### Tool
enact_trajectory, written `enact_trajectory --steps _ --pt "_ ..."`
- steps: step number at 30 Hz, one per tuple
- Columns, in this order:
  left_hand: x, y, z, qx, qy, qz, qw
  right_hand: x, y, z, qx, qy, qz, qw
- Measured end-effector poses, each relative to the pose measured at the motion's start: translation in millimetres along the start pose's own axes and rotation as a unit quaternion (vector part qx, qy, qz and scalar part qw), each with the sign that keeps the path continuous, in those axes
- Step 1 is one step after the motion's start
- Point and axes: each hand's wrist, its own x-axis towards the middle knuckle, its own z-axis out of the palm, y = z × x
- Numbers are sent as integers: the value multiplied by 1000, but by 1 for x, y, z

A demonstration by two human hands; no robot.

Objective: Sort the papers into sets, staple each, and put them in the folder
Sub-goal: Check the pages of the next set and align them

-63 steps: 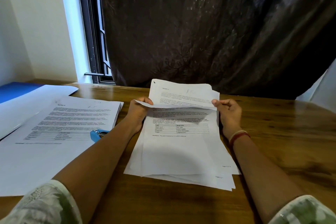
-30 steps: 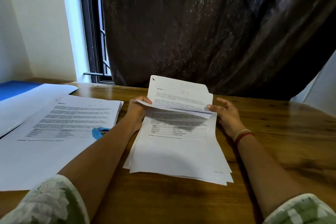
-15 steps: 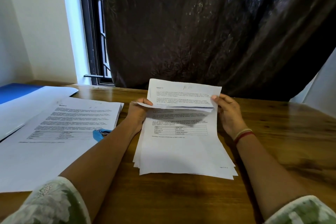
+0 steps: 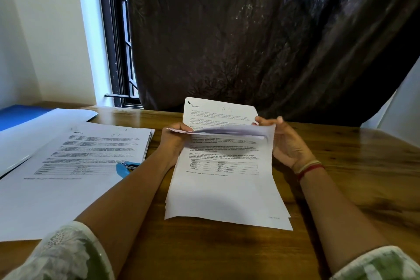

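Note:
A stack of printed papers (image 4: 225, 191) lies in front of me on the wooden table (image 4: 354, 177). My left hand (image 4: 175, 141) grips the stack's upper left part, thumb on top. My right hand (image 4: 288, 143) pinches the top right corner of a sheet (image 4: 227, 131) that curls and blurs mid-flip. A rear page headed "Section" (image 4: 218, 112) stands up behind it. A second, thicker pile of papers (image 4: 91, 154) lies to the left. A blue stapler (image 4: 126, 168) sits beside it, partly hidden by my left forearm. The blue folder (image 4: 20, 116) shows at the far left under a white sheet.
A large white sheet (image 4: 45, 127) overlaps the folder at the left. A dark curtain (image 4: 261, 41) hangs behind the table's far edge, with a window frame (image 4: 116, 52) to its left. Bare wood lies to the right of my right arm.
My right hand moved from the stack's edge to pinch the top right corner and is now turning a sheet, which bends and blurs. The stack has been squared up.

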Motion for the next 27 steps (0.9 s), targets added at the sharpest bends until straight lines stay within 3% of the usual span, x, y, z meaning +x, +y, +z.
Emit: enact_trajectory --steps 1,3,4,7,10,16,21,27 --pt "0 1 -1 -15 1 -11 1000 2 3 -4 1 68 -16 998" --pt "2 -1 -4 -36 -9 -29 999 8 13 -13 -101 199 -28 974" --pt "2 -1 -4 -38 -21 -29 999 10 18 -15 -156 225 -13 962" --pt "-3 2 -4 -46 -42 -24 998 15 31 -15 -166 196 44 966" --pt "-5 4 -2 -40 -33 -28 998 16 33 -3 -121 181 16 976" --pt "-7 7 -2 -7 -50 -38 998 13 31 -5 -134 160 -22 978" --pt "-9 10 -3 -30 -28 -64 997 9 20 -2 -96 141 -4 985" --pt "-3 8 -2 -5 29 -71 997 2 13 -1 -90 52 11 995"
